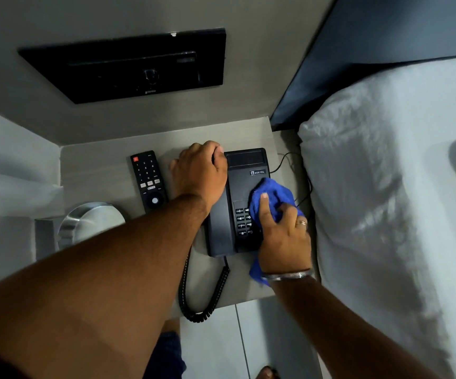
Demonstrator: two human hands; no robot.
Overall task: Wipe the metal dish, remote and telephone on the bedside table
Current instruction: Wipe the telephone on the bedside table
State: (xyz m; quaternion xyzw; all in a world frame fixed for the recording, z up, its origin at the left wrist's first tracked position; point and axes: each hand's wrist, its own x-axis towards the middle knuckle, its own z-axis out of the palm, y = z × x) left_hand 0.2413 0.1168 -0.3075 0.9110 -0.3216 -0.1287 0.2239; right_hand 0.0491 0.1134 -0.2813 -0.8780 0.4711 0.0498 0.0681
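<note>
Two bare forearms reach from the bottom edge toward a grey bedside table. On that table a black telephone stands at the right side, its coiled cord looping off the near edge. The left hand rests closed on the upper end of the handset, which lies in its cradle along the telephone's left side; its fingers curl over the top, so how firmly they grip cannot be told. The right hand is wrapped around a bunched blue cloth, with the index finger stretched forward on top of it, pressing the cloth onto the telephone's face just above and to the right of the keypad. A tail of cloth hangs below the wrist, beside a metal bangle. A ring sits on one finger.

Left of the telephone, just beside the left hand, a black remote lies flat, buttons up. Nearer the camera and further left, the round metal dish sits at the table's edge, partly hidden by the left forearm. A white pillow fills the right side, and a dark switch panel is on the wall above the table.
</note>
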